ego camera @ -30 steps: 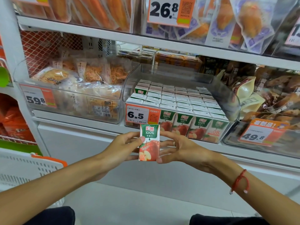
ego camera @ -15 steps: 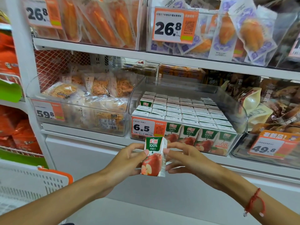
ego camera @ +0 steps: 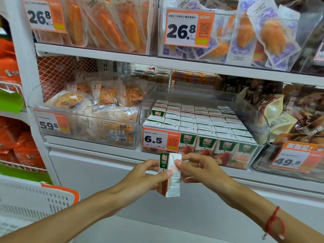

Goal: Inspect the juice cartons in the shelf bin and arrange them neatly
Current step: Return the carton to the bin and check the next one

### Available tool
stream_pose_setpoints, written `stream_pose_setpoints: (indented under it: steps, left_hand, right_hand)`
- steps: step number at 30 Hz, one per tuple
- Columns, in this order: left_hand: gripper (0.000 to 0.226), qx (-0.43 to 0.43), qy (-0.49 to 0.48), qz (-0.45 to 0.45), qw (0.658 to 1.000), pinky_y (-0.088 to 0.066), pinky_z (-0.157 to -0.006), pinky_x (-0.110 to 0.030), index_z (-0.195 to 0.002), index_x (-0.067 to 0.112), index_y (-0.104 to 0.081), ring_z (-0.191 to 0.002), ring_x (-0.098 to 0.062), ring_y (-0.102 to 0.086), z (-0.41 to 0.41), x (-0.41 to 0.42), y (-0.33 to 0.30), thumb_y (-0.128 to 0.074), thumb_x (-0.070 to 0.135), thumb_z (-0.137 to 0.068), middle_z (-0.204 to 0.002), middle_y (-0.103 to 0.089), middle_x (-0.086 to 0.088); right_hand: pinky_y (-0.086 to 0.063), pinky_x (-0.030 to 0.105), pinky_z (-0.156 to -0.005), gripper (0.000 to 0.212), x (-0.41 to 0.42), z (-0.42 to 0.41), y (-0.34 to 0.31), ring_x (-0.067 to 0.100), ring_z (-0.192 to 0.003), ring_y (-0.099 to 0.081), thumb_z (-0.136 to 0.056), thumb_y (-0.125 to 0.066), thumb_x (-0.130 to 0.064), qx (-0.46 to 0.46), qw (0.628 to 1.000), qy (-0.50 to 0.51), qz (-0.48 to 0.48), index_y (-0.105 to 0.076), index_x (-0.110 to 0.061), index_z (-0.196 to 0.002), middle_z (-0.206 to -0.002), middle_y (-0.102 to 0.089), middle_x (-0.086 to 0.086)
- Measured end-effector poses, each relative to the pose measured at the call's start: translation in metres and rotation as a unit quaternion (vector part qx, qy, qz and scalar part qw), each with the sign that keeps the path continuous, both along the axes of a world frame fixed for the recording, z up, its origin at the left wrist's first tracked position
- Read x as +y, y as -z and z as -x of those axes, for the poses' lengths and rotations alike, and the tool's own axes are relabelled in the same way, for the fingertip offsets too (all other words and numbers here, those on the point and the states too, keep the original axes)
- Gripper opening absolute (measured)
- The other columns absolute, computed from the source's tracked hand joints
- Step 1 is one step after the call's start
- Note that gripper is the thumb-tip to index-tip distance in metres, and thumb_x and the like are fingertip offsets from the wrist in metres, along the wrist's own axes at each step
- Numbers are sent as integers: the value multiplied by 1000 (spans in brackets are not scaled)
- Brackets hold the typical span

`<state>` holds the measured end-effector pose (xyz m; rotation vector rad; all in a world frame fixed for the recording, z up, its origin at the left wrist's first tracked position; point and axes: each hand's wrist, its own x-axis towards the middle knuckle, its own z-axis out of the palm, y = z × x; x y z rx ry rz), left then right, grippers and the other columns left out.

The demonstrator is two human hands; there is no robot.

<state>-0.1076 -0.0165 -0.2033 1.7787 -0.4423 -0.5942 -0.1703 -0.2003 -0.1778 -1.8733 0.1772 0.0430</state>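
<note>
A small green-and-white apple juice carton [ego camera: 169,176] is held upright in front of the shelf, turned so its printed side panel faces me. My left hand [ego camera: 142,178] pinches it from the left and my right hand [ego camera: 198,171] pinches it from the right near the top. Behind it stands a clear plastic shelf bin [ego camera: 249,106] packed with several rows of the same cartons [ego camera: 201,120], tops up. A 6.5 price tag [ego camera: 160,140] hangs on the bin's front.
A clear bin of bagged snacks [ego camera: 84,123] stands to the left, a bin of dark packets with a 49.8 tag [ego camera: 291,160] to the right. The upper shelf [ego camera: 157,60] holds hanging snack packs. A white basket with an orange handle [ego camera: 35,199] sits at lower left.
Both hands have turned the carton about its upright axis, so the apple front now faces left and the side panel shows. The camera view has shifted lower on the shelf.
</note>
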Motion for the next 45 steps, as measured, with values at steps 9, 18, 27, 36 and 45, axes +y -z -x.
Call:
stream_pose_setpoints:
  steps: [9, 18, 27, 36, 45]
  left_hand:
    - [30, 14, 0, 104, 994, -51, -98, -23, -124, 31, -59, -106, -4, -67, -3, 3, -15, -49, 35, -96, -111, -74, 11]
    - [13, -7, -98, 110, 989, -57, -68, -15, -100, 32, -71, -85, -5, -73, 1, 8, -20, -69, 31, -87, -89, -77, 10]
    - [31, 35, -22, 64, 997, -56, -83, -19, -118, 23, -67, -94, -11, -73, -5, 15, -18, -61, 38, -92, -100, -77, 5]
    - [40, 21, 51, 83, 995, -52, -99, -28, -129, 24, -57, -108, -12, -68, -3, 17, -18, -62, 33, -91, -113, -73, 4]
    - [37, -216, 63, 57, 973, -41, -102, -13, -119, 28, -52, -124, 4, -52, -1, 22, -16, -69, 14, -89, -129, -61, 16]
  right_hand:
    - [-47, 34, -105, 44, -1, 3, -13, 11, -115, -63, -84, -72, -24, 65, 988, -122, -72, -60, -25, -127, -119, -70, -3]
    - [-54, 18, -67, 50, 22, 3, -12, 1, -74, -65, -64, -87, -44, -50, 980, 56, 182, -64, -33, -107, -90, -67, -12]
    - [-57, 33, -88, 30, 5, -2, -14, 13, -95, -69, -87, -66, -43, 13, 998, -8, 60, -64, -19, -106, -108, -69, -3]
    - [-57, 29, -87, 40, -10, -2, -12, 12, -99, -70, -91, -65, -32, -16, 997, -72, 22, -56, -30, -130, -113, -71, -2]
    - [-51, 23, -96, 43, -14, 5, -17, 6, -109, -65, -71, -79, -24, -175, 974, -88, 117, -61, -23, -110, -112, -70, -9]
